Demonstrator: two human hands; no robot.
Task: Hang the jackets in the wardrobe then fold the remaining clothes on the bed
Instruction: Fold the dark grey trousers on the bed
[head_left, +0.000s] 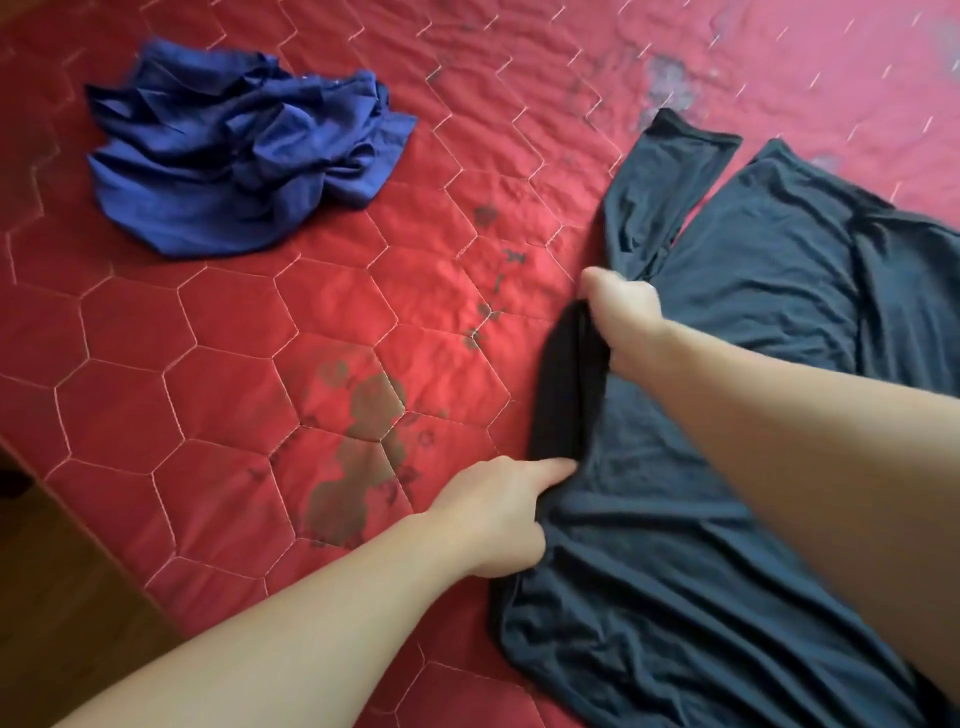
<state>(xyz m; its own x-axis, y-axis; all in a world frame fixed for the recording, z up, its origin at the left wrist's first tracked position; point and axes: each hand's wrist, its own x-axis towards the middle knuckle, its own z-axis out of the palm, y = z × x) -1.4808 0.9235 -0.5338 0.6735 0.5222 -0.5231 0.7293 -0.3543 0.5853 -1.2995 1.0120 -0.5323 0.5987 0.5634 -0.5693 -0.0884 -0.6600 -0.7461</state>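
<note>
Head view, left to right. Blue garment (244, 150): crumpled heap near far left corner of bed (218, 332), unfolded, well apart from both hands. Left hand (498, 514): gripping left edge of dark shirt (727, 467), fingers curled under fabric. Right hand (623, 312): clenched round a bunched fold of same shirt, below the sleeve. Shirt: spread along right side of bed. Step judged: folding stage, first side fold. Next move: carry gripped edge rightward, lay flat, smooth.
</note>
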